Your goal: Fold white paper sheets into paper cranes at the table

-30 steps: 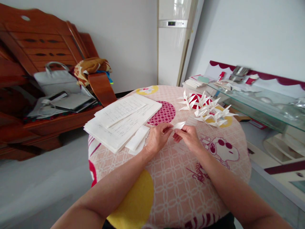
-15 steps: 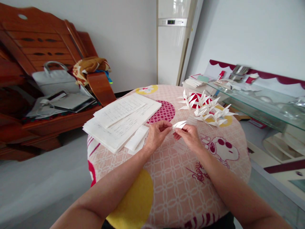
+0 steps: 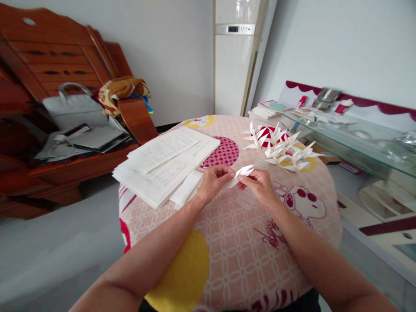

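A small piece of folded white paper (image 3: pixel 243 170) is held just above the cloth-covered table (image 3: pixel 247 242). My left hand (image 3: pixel 216 180) pinches its left end between thumb and fingers. From the other side, my right hand (image 3: pixel 258 184) grips the paper with thumb and forefinger. Part of the paper is covered by my fingertips. Beyond my right hand stand several white paper cranes (image 3: pixel 281 149) in a loose cluster. Close to my left hand lie small white paper strips (image 3: pixel 186 188), next to a stack of written sheets (image 3: pixel 165 164).
A wooden bench (image 3: pixel 65 167) on the left carries a grey bag (image 3: pixel 73 104) and papers, with a brown cloth (image 3: pixel 121 93) over its arm. On the right, a glass shelf (image 3: pixel 357 136) runs close to the table. A tall white cabinet unit (image 3: pixel 232 69) stands behind.
The folded paper has shifted and turned very slightly between my fingers. Both hands keep their hold in nearly the same place.
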Demonstrator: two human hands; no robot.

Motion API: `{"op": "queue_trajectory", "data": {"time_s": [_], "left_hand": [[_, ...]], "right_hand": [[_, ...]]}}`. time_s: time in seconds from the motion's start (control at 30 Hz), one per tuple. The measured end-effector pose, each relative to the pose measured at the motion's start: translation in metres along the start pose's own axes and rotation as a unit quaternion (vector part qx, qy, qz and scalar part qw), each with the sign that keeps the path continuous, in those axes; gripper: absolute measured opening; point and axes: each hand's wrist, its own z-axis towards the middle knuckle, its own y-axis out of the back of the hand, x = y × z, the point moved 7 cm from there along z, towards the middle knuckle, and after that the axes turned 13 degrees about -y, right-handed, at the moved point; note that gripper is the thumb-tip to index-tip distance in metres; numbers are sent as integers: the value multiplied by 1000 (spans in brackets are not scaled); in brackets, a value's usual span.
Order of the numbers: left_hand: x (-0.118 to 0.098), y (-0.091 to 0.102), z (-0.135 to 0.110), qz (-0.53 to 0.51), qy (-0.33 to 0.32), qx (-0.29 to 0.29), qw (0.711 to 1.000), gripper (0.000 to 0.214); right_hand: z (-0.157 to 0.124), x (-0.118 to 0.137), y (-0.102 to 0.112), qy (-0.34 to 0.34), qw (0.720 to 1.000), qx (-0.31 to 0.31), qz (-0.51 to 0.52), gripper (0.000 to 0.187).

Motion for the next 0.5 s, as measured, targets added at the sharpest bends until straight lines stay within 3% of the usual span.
{"op": "queue_trajectory", "data": {"time_s": [0.33, 0.5], "left_hand": [[11, -1, -8, -69, 111, 31, 991, 32], [12, -2, -10, -62, 135, 59, 987, 27]], "right_hand": [[-2, 1, -4, -24, 999, 45, 7, 25], [-4, 5, -6, -29, 996, 85, -4, 24]]}}
